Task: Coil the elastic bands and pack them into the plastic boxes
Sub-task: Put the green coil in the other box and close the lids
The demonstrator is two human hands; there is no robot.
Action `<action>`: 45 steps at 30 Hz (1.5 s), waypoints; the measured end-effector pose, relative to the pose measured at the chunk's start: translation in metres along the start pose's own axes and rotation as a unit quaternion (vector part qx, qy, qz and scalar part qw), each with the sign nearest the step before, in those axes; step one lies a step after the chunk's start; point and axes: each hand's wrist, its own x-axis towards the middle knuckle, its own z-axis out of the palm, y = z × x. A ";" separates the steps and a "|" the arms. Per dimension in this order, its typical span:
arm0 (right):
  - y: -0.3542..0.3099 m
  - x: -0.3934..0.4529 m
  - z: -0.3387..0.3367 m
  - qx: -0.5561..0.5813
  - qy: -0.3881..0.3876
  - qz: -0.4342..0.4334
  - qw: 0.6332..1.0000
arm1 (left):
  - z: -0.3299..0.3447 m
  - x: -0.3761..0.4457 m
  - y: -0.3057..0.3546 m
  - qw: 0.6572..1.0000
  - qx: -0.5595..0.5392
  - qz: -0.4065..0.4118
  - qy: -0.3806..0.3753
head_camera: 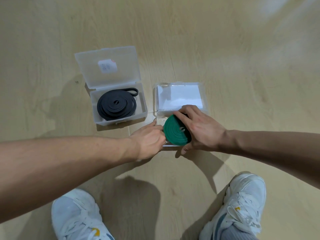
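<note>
A coiled green elastic band [175,131] lies tilted in the base of the right clear plastic box [160,116], whose lid [180,97] stands open behind it. My right hand [202,129] grips the coil from the right, fingers over its top and thumb under its near edge. My left hand [149,138] touches the coil's left edge with closed fingers at the box's left wall. To the left, a coiled black elastic band [116,105] rests in the other open plastic box [142,110], one loop end sticking out at its far right corner.
Everything sits on a light wooden floor [225,58]. Two white sneakers, the left [78,217] and the right [242,205], stand at the bottom of the view, near the boxes. The left box's lid [107,66] carries a small label.
</note>
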 end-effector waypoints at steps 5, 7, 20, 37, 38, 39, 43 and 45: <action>-0.004 0.002 0.003 -0.057 0.020 0.003 0.998 | 0.001 0.000 0.001 1.000 0.004 0.004 0.004; -0.003 0.003 0.004 -0.064 0.024 -0.005 0.998 | 0.002 0.000 0.001 1.000 0.003 0.003 0.006; 0.001 -0.015 0.019 0.130 0.021 0.119 0.984 | 0.005 -0.002 0.001 0.999 -0.036 0.005 0.036; -0.025 0.003 0.035 0.260 0.132 0.268 0.918 | 0.001 -0.001 -0.004 0.997 -0.079 -0.001 0.019; -0.028 0.007 0.036 0.266 0.141 0.274 0.913 | 0.000 0.000 -0.004 0.997 -0.076 0.000 0.013; -0.030 0.009 0.037 0.273 0.146 0.275 0.910 | 0.000 0.000 -0.004 0.997 -0.073 0.003 0.011; -0.023 0.012 0.041 0.247 0.123 0.249 0.928 | -0.001 -0.001 -0.002 0.998 -0.061 0.003 0.005; -0.022 0.013 0.038 0.227 0.111 0.253 0.934 | 0.000 0.000 -0.001 0.997 -0.071 -0.006 0.011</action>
